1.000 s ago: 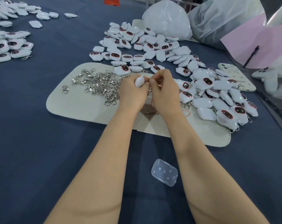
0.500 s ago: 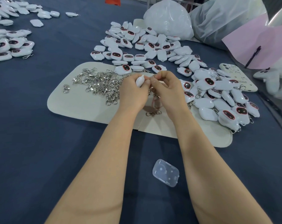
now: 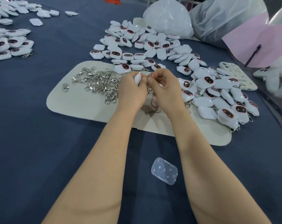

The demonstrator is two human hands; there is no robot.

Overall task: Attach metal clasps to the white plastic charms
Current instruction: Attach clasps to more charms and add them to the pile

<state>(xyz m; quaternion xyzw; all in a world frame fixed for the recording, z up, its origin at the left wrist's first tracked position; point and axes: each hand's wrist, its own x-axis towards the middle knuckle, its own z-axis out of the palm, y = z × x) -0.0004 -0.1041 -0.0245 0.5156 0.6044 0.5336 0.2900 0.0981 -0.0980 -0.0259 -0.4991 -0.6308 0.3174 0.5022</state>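
A white charm point(image 3: 137, 78) is held edge-up in the curled fingers of the left grip point(image 3: 131, 92), above the cream mat point(image 3: 78, 104). A metal clasp point(image 3: 149, 76) is pinched in the right grip point(image 3: 167, 92), just beside the charm's top. On the mat to the left, loose clasps point(image 3: 98, 81) are heaped. Beyond it, spare charms point(image 3: 153, 46) are piled on the worktop point(image 3: 40, 143).

Open dark blue cloth desk point(image 3: 32, 143) lower left, silver metal clasp heap point(image 3: 98, 81) centre left, white plastic charm piles point(image 3: 217, 94) right, clear plastic case point(image 3: 164, 170) lower centre.
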